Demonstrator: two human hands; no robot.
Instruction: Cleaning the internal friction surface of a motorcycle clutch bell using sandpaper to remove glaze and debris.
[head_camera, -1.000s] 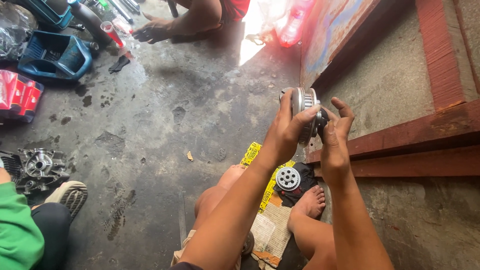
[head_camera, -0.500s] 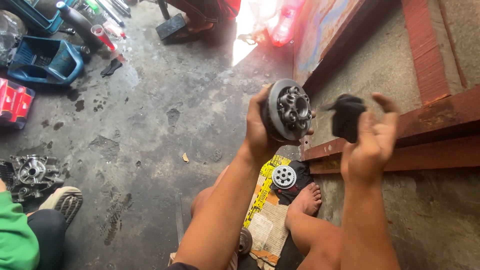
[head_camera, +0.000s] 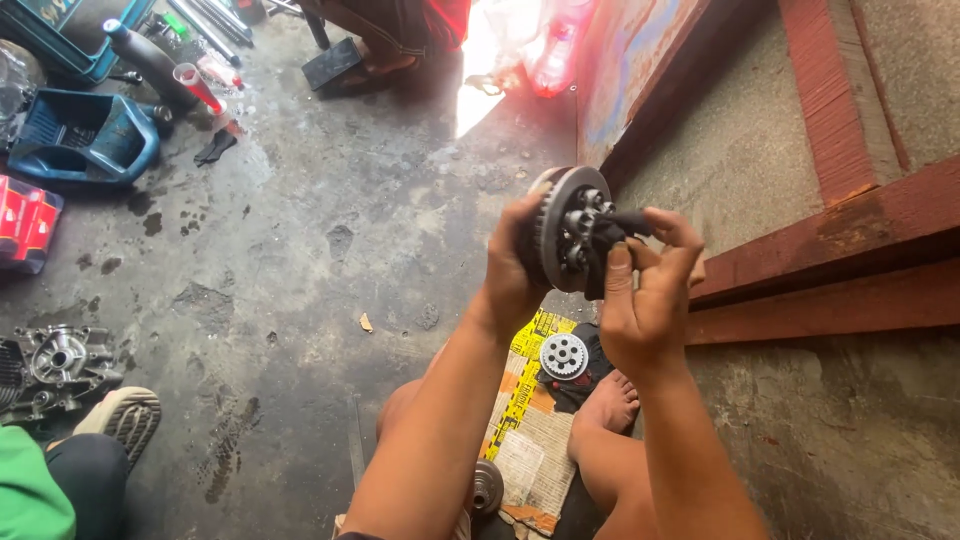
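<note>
My left hand (head_camera: 512, 270) grips a round metal clutch assembly (head_camera: 566, 228) by its toothed rim, holding it up on edge with its inner face toward my right hand. My right hand (head_camera: 645, 290) pinches a dark rag (head_camera: 612, 235) and presses it against the hub and bolts of that part. Below my arms, a smaller round toothed plate (head_camera: 563, 356) lies on a dark cloth over newspaper (head_camera: 530, 440) between my bare feet. Another round metal piece (head_camera: 488, 486) rests by my left leg.
An engine casing (head_camera: 58, 362) lies at the left beside another person's shoe (head_camera: 124, 419) and green sleeve. Blue plastic trays (head_camera: 80, 135), a red case (head_camera: 25, 222) and bottles sit at the top left. A person squats at the top. A red-trimmed concrete wall (head_camera: 830, 250) stands to the right.
My right hand, which had pulled away holding the dark rag, has come back and now presses it on the part's face. The camera view shifted slightly downward.
</note>
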